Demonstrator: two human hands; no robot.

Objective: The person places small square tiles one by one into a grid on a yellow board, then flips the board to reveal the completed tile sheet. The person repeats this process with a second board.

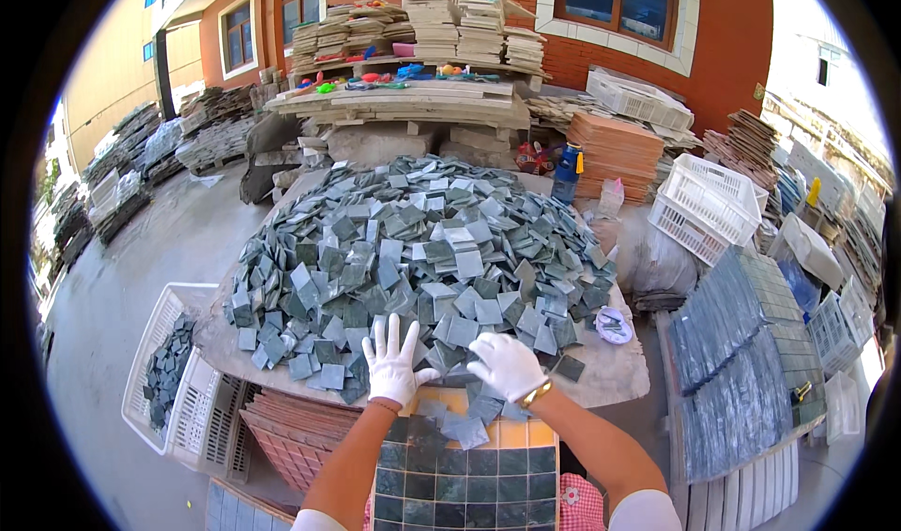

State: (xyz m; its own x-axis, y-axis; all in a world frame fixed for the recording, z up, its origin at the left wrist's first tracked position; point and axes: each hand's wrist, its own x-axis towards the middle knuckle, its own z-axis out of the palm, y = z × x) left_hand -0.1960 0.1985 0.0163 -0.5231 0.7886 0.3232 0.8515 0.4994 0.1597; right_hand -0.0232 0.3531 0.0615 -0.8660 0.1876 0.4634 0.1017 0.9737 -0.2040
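Observation:
My left hand (pixel 394 362), in a white glove, lies with its fingers spread at the near edge of a large heap of grey-green square stone tiles (pixel 404 240). To its right, my gloved right hand (pixel 510 366) has its fingers curled at the heap's edge; whatever they hold is hidden. Between and below both hands is an orange grid tray (pixel 508 434), its near rows filled with dark green tiles (pixel 460 489). Several loose tiles (pixel 466 430) lie unevenly across the tray's far end. A gold-coloured band circles my right wrist.
The heap rests on a stone-like tabletop (pixel 624 381) with a round lilac-rimmed item (pixel 614 326) and a blue bottle (pixel 567 173). A white crate (pixel 155 362) of small tiles stands left. Wrapped tile stacks (pixel 727 371) and white baskets (pixel 709 203) stand right. Stacked slabs are behind.

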